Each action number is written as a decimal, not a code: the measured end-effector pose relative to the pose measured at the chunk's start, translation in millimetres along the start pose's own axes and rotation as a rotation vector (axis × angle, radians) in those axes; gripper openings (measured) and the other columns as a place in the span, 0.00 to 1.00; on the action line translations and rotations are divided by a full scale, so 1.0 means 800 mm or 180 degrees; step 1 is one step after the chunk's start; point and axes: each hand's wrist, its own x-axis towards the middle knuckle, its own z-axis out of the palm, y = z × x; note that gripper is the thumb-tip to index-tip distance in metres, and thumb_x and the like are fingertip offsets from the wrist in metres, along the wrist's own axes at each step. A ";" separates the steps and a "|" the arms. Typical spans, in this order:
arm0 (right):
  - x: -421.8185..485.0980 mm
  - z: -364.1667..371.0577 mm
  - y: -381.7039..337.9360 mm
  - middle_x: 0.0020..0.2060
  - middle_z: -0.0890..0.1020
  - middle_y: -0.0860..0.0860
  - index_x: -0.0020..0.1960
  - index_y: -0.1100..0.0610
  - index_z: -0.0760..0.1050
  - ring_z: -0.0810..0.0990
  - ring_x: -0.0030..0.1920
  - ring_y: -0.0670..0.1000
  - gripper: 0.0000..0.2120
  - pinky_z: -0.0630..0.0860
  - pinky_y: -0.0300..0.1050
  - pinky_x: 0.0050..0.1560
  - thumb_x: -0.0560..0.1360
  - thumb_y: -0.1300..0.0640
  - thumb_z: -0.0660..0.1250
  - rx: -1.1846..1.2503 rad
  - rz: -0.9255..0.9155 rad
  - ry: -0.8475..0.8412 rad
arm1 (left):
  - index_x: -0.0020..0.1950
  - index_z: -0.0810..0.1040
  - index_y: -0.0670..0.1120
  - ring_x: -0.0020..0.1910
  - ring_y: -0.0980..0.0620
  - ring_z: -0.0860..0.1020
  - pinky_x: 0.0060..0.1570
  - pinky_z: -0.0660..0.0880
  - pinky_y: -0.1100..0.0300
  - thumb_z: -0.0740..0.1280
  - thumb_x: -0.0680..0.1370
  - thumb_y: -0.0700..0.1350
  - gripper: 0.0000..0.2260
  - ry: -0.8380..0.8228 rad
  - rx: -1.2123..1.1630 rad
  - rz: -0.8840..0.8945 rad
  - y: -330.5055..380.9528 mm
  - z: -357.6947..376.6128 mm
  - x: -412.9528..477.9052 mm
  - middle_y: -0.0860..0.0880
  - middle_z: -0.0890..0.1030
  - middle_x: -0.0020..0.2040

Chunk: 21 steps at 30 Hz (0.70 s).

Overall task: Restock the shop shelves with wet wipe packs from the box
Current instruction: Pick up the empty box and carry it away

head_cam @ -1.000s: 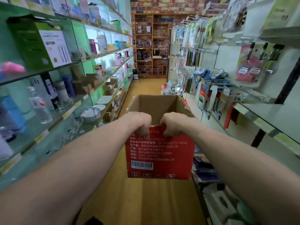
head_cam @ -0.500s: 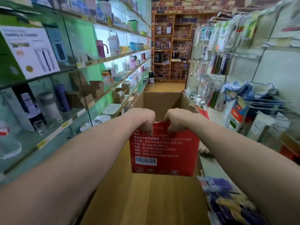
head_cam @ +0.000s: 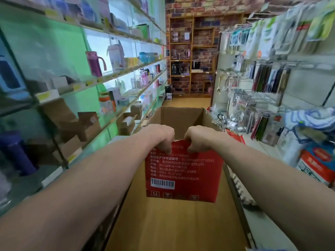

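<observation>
An open cardboard box (head_cam: 183,171) with a red printed near side and a barcode hangs in front of me above the aisle floor. My left hand (head_cam: 161,135) grips the left part of its near top edge, fingers curled over the rim. My right hand (head_cam: 197,138) grips the same edge just to the right. The two hands sit almost side by side. What the box holds is hidden behind its near wall; no wet wipe packs show.
Glass shelves (head_cam: 101,80) with bottles, mugs and small cartons line the left. Hanging racks (head_cam: 268,78) and a low white shelf with packaged goods line the right. A wooden floor aisle (head_cam: 188,103) runs to a brick wall with wooden shelving (head_cam: 192,57).
I have carried the box forward along the aisle; the shelves on both sides have slid past and the brick wall is nearer. Both hands keep the same grip on the box edge.
</observation>
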 end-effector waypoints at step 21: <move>0.537 -0.095 0.238 0.43 0.80 0.48 0.53 0.50 0.80 0.79 0.45 0.51 0.09 0.76 0.45 0.40 0.73 0.56 0.69 -0.0113 -0.0141 0.0039 | 0.57 0.80 0.51 0.43 0.52 0.77 0.41 0.75 0.58 0.69 0.76 0.52 0.12 0.0060 -0.0012 -0.0064 -0.139 -0.150 0.554 0.53 0.78 0.44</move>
